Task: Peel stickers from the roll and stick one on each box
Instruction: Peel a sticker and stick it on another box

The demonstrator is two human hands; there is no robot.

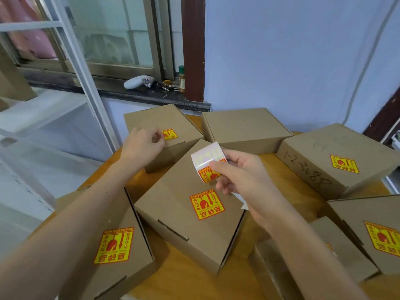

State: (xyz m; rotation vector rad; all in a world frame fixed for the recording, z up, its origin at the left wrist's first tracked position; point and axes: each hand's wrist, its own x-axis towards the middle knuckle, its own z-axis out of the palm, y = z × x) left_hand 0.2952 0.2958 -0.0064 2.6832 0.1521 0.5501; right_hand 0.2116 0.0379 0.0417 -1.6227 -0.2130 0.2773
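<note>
Several brown cardboard boxes stand on a wooden table (194, 282). My right hand (240, 172) grips the sticker roll (206, 161) above the middle box (173, 213), which bears a yellow-and-red sticker (207, 204). My left hand (141, 145) rests on the far left box (155, 122), its fingers curled just beside the sticker (170, 134) on that lid. The near left box (104, 256) and the right box (337, 161) carry stickers too. The far middle box (244, 126) shows a bare lid.
Two more stickered boxes (372, 230) sit at the right front, one partly hidden by my right arm. A window sill behind holds a white device (138, 82), keys and a bottle (181, 80). White shelving (43, 118) stands to the left.
</note>
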